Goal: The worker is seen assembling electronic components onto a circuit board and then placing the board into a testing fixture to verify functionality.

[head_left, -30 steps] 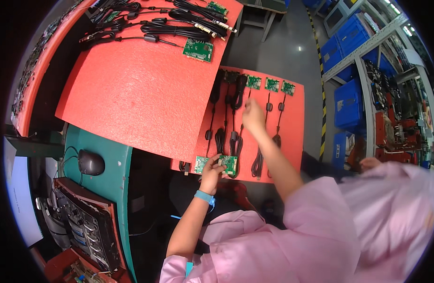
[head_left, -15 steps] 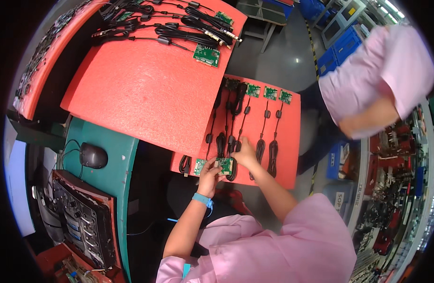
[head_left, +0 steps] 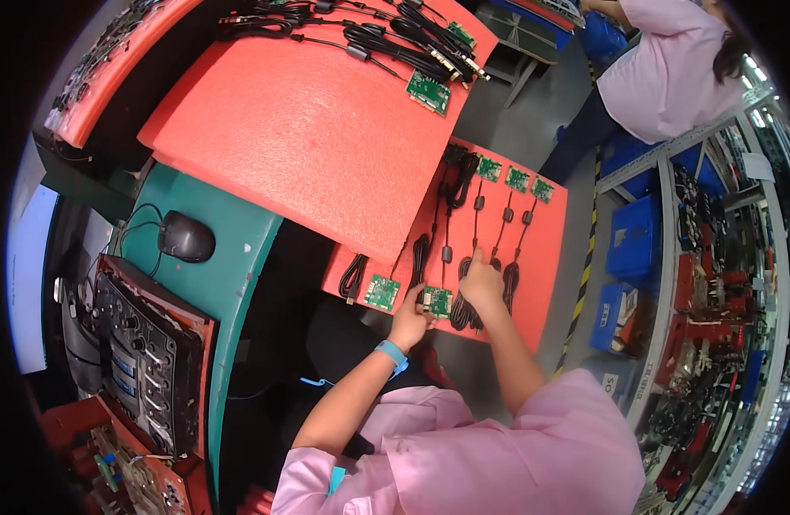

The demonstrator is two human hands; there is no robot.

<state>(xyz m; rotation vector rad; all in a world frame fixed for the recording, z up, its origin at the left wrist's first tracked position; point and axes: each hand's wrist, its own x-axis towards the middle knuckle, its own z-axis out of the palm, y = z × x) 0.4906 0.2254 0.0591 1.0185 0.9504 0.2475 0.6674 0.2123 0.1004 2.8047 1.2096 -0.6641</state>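
Note:
My left hand (head_left: 412, 322) pinches the edge of a small green circuit board (head_left: 438, 302) at the near side of the lower red foam sheet (head_left: 537, 300). Beside it, my right hand (head_left: 483, 287) closes around a coiled black cable (head_left: 460, 311), partly hidden by the fingers. Another green board (head_left: 382, 293) lies to the left of my left hand. Along the far side, several green boards (head_left: 517, 178) lie with black cables running toward me, each with a thick bead on it. A blue strap (head_left: 392, 354) circles my left wrist.
A larger red foam sheet (head_left: 283, 146) overlaps at upper left, bearing black cables (head_left: 386, 50) and a green board (head_left: 428, 92). A black mouse (head_left: 187, 237) sits on the green bench (head_left: 240, 249). Shelving with blue bins (head_left: 631, 236) stands right. Another person (head_left: 661, 69) is at upper right.
The whole view has shifted, with the scene appearing farther right. Both hands have moved slightly right over the foam with the board and cable. The other person has moved farther off.

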